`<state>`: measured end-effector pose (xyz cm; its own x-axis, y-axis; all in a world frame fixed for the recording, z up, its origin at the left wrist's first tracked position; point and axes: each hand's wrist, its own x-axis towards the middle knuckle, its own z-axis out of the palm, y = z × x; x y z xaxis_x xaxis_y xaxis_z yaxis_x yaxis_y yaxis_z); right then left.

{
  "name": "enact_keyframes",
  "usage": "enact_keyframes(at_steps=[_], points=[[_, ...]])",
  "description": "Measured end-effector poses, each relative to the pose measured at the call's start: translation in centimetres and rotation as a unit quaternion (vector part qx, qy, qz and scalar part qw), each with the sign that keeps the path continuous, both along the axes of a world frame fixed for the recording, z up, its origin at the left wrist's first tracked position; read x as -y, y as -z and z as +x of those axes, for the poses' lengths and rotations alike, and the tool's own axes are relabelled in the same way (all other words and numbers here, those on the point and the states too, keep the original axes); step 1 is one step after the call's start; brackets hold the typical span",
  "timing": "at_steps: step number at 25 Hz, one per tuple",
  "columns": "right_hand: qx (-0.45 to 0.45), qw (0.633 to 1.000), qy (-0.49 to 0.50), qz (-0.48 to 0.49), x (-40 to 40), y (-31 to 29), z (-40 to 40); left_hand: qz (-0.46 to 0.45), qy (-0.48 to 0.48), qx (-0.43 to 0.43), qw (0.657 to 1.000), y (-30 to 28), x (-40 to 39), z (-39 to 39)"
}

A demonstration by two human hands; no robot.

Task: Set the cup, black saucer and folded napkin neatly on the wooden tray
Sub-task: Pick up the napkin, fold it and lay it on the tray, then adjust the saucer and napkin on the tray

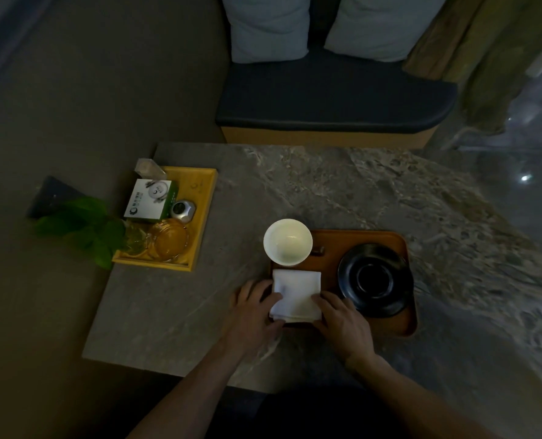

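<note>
Both hands lay on the folded white napkin, which sat at the near left corner of the wooden tray. The left hand rested flat with its fingers loosely spread, fingertips on the napkin's left edge and thumb pressing its near corner. The right hand lay the same way on the napkin's right side, fingers extended and slightly apart, not curled around anything. Neither hand gripped the cloth; they pressed or steadied it from both sides.

Just beyond the left hand's fingertips stood the white cup, upright and looking empty, at the tray's far left corner, its rim overhanging the tray edge a little. Immediately to the right of the right hand sat the black saucer, filling the right half of the tray, with its raised central ring showing. In the dim light it was hard to tell whether the saucer lay right way up or inverted. A small dark object lay on the tray floor between cup and saucer, too dim to identify.

Well away to the left of the left hand, a yellow tray on the stone table held a green-and-white box, a clear glass ashtray, a small round silver item and a clear plastic packet. Green leaves spread over its near left corner.
</note>
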<state>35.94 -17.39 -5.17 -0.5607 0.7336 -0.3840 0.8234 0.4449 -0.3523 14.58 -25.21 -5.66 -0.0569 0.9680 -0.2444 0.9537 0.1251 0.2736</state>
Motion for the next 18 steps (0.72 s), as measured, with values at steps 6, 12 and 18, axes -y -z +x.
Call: enact_keyframes(at_steps=[6,12,18], points=[[0.002,1.0,-0.011,0.005,-0.1,-0.2,0.4,0.011,-0.017,-0.015,1.0,0.2,0.6,0.4],[-0.004,0.998,-0.053,-0.023,-1.2,-1.5,0.7,-0.012,-0.06,-0.026,0.998,-0.4,1.1,1.8],[-0.051,0.996,-0.071,-0.021,-2.3,-3.4,2.8,-0.052,-0.198,0.069,0.976,-1.5,1.5,3.4]])
